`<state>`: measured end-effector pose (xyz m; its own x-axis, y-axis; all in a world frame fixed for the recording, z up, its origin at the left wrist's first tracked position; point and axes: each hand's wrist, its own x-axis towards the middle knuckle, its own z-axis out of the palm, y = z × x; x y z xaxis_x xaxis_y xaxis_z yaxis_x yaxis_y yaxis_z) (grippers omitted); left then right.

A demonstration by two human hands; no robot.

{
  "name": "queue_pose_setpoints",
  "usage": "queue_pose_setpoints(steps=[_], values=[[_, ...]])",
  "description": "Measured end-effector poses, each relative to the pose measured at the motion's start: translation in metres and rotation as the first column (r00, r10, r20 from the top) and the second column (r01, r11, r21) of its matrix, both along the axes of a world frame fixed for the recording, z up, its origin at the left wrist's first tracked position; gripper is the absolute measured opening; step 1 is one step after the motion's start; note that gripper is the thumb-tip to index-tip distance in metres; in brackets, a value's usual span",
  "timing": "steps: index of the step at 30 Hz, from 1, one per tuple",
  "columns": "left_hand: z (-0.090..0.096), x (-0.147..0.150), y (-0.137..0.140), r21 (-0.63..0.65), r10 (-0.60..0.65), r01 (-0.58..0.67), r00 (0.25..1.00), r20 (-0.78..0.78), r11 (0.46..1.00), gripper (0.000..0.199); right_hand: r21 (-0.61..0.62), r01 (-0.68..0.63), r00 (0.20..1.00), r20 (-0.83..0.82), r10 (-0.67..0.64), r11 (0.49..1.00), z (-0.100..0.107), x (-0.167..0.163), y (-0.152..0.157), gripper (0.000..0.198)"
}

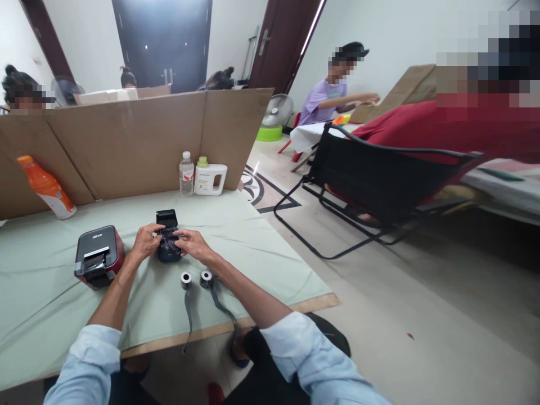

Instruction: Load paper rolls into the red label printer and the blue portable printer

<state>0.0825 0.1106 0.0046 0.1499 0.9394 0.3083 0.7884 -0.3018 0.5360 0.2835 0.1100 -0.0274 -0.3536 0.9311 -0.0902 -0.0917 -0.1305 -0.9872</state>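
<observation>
A small black label printer [169, 254] sits on the cloth-covered table with its lid [166, 217] raised. My left hand [147, 241] is closed on its left side, fingertips at the rim near the lid hinge. From the right, my right hand [194, 245] reaches over the open compartment with bent fingers; whatever they pinch is too small to make out. Nearer to me stand two small rolls, the left roll [186, 280] and the right roll [206, 278], each trailing a dark strip over the table edge. A larger black and red printer [100, 256] stands left of my left forearm.
A cardboard partition [135, 149] borders the table's far side. Before it stand an orange bottle [49, 188], a clear water bottle [186, 175] and a white jug [210, 180]. Rightward, a person in red sits in a black folding chair [371, 180]; another in purple [327, 101] works farther back.
</observation>
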Motion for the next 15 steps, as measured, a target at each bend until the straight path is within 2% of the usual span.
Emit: queue_pose_setpoints(steps=[4, 11, 15], values=[[0.0001, 0.0026, 0.0077, -0.024, 0.003, -0.005, 0.999, -0.054, 1.000, 0.042, 0.012, -0.001, 1.000, 0.015, 0.001, 1.000, -0.0032, -0.0005, -0.0022, 0.027], [-0.0037, 0.0011, 0.0117, -0.081, -0.003, -0.005, 0.995, -0.099, 0.997, 0.046, 0.012, 0.007, 1.000, 0.022, -0.007, 1.000, -0.0095, 0.0019, -0.0023, 0.029], [-0.0057, 0.0000, 0.0115, -0.066, -0.032, 0.026, 0.995, -0.096, 0.997, 0.042, 0.033, -0.011, 0.999, 0.033, 0.010, 0.999, -0.0091, 0.0031, -0.0021, 0.030]])
